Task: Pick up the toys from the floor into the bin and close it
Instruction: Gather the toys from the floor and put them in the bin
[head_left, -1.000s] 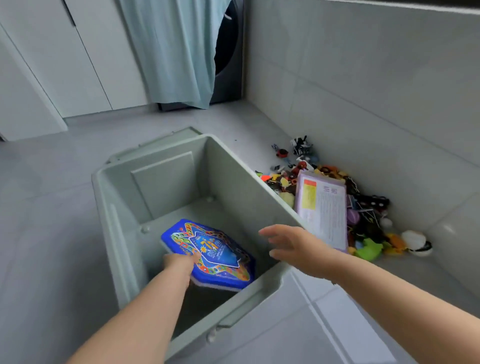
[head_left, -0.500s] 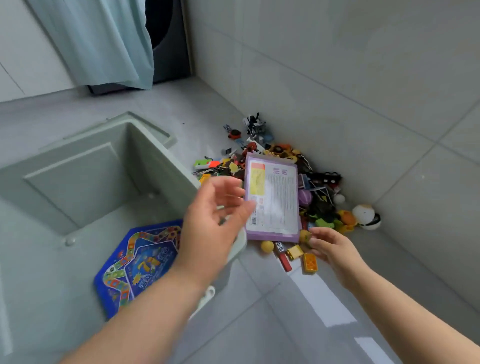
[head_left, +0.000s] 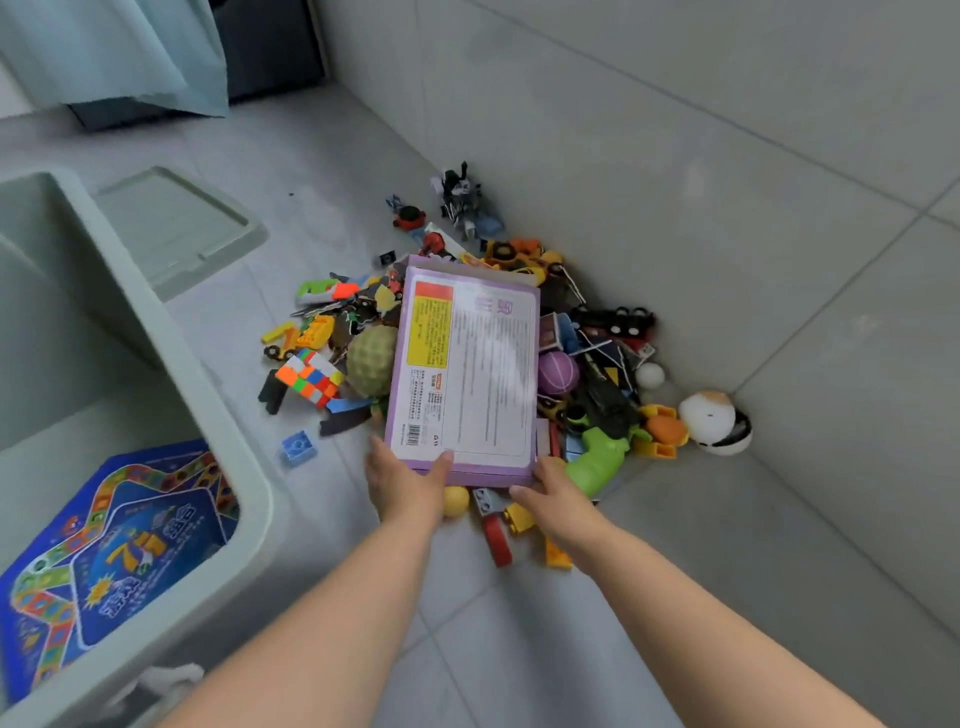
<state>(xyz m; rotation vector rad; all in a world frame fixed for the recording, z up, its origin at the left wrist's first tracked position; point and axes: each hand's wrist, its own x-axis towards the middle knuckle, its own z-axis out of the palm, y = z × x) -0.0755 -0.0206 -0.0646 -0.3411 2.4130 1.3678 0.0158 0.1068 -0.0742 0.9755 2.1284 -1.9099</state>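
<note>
A flat purple box (head_left: 467, 364) lies on top of a heap of small toys against the wall. My left hand (head_left: 405, 483) grips its near left corner, thumb on top. My right hand (head_left: 556, 493) holds the near right corner from below. The pale green bin (head_left: 228, 415) stands open at the left with a blue hexagonal game board (head_left: 119, 551) lying flat inside. Around the box lie a colour cube (head_left: 309, 376), a green bumpy ball (head_left: 371, 358), a purple ball (head_left: 557, 371), a yellow ball (head_left: 456, 500) and several bricks.
The bin's lid (head_left: 176, 223) lies flat on the floor behind the bin. A white and black ball (head_left: 714, 421) sits in the corner by the tiled wall. A blue brick (head_left: 297, 446) lies alone between bin and heap. A curtain hangs at the top left.
My left hand let go of the blue board, left the bin and moved right to the purple box. My right hand came in to the box's other corner. The view swung right.
</note>
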